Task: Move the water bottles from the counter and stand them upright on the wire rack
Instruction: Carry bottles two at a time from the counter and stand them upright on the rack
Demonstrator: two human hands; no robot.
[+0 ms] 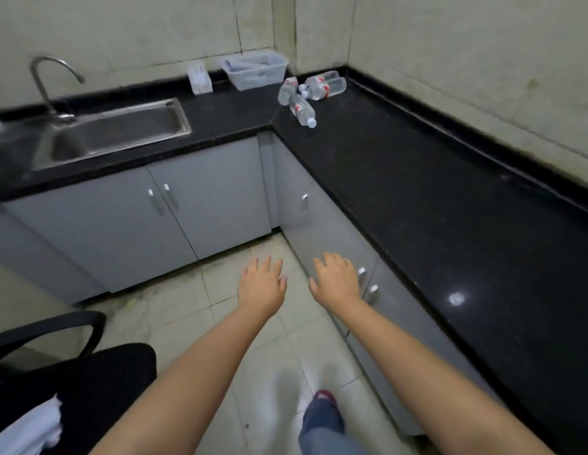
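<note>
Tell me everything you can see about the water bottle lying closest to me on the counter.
The nearest water bottle is clear plastic with a red and white label around its middle and a pale cap pointing toward the camera. It lies on its side on the black counter, near the inner corner. Its base end meets the other bottles lying behind it; whether they touch is unclear. No hand is on it.

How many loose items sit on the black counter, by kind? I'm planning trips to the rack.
Water bottles lying on their sides: 4, at
Clear plastic basket: 1
Small white box: 1
Total: 6
The bottles overlap in a blurred pile, so 4 is my best reading. Both hands, left and right, hold nothing.
</note>
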